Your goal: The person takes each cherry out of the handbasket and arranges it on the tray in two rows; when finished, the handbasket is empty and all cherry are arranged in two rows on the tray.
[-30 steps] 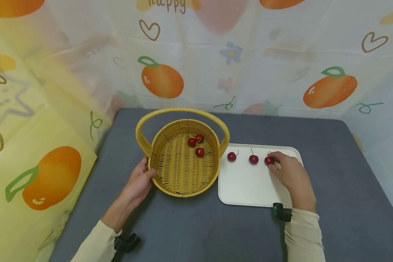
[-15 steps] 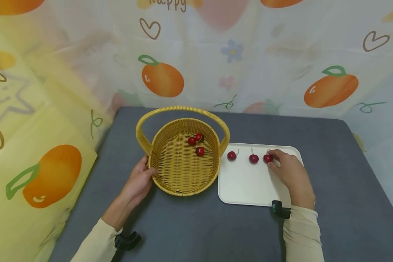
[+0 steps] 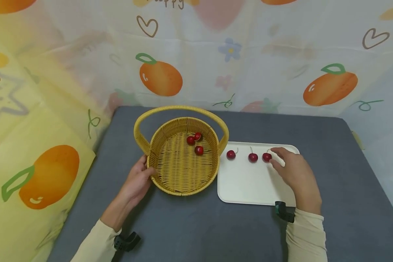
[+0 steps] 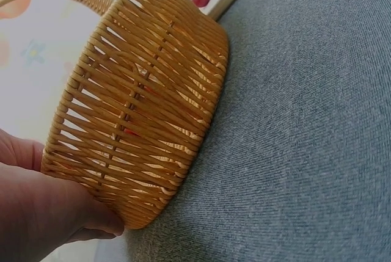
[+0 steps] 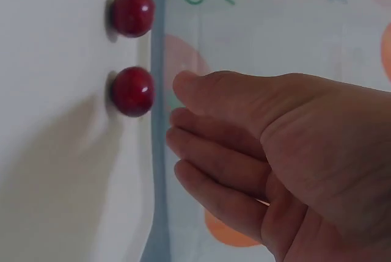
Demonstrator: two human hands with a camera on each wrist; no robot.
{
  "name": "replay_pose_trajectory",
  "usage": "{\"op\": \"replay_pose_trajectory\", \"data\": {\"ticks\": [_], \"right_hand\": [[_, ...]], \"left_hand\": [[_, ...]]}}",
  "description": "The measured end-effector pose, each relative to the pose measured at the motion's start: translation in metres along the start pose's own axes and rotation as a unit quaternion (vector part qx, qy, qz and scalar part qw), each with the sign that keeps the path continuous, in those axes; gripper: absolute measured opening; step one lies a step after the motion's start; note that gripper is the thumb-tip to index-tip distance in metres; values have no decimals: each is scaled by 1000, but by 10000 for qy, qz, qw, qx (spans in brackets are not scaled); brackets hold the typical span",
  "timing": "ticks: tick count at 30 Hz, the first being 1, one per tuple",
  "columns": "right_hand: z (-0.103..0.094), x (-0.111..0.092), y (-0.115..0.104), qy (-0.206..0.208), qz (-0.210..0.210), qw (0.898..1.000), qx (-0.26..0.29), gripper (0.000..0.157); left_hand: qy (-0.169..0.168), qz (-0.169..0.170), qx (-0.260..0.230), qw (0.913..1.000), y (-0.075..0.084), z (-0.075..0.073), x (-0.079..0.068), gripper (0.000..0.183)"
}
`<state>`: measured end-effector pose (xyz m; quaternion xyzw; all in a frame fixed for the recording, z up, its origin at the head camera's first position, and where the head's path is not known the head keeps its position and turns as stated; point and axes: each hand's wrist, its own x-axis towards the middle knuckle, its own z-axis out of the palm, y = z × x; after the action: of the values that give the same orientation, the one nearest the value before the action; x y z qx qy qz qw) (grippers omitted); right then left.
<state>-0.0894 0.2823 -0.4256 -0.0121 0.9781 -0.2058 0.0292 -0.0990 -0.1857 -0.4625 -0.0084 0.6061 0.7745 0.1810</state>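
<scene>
My left hand point(image 3: 138, 181) grips the left rim of a round yellow wicker basket point(image 3: 183, 191), thumb over the edge. Inside the basket, toward its right side, lie three red cherries point(image 3: 199, 150). A white tray point(image 3: 245, 185) to the right bears three more cherries in a row near its far edge: a left cherry point(image 3: 230, 154), a middle cherry point(image 3: 253, 157) and a right cherry point(image 3: 266, 157). Just right of that last cherry is my right hand point(image 3: 298, 174), thumb and fingers parted. In the right wrist view a small gap separates the fingertips from the nearest cherry point(image 5: 132, 91).
The basket's tall arched handle point(image 3: 181, 107) stands up over its far side. Under everything lies a dark grey tabletop point(image 3: 196, 225). A fruit-printed cloth point(image 3: 196, 54) hangs behind the table and along its left side.
My right hand has let go of the right cherry and drawn slightly back to the right. That cherry stands a little farther left on the tray. The left hand keeps holding the basket.
</scene>
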Motion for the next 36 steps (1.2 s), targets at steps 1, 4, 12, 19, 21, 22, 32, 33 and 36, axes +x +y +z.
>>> {"op": "replay_pose_trajectory", "data": {"ticks": [1,4,12,19,21,22,32,33,36], "right_hand": [[-2,-1,-2,22,-17,10000,1,46],[-8,-4,-10,90,-84,9999,24,47],[-24,-15,-38,363,-314,9987,155,46],[-33,-27,-57,608,-630,9956,333,44],[-35,-30,-61,667,-672,9947,407,43],[-36,-31,-63,690,-695,9942,446,42],[-40,-36,-92,526,-1149,9891,758,28],[-39,-37,-96,469,-1212,9882,811,28],[-35,-37,-105,296,-1528,9828,993,24]], "left_hand": [[-8,14,-8,10000,0,0,1,82],[7,27,-18,10000,1,1,2,83],[51,-23,22,10000,1,-2,0,83],[20,34,15,10000,-1,-3,-4,82],[3,34,-4,10000,-1,-2,-4,81],[-1,41,-26,10000,-1,-2,-3,81],[7,22,-106,9999,-1,0,1,83],[9,31,-101,9999,-1,0,0,83],[13,36,-116,9999,-3,-1,0,82]]}}
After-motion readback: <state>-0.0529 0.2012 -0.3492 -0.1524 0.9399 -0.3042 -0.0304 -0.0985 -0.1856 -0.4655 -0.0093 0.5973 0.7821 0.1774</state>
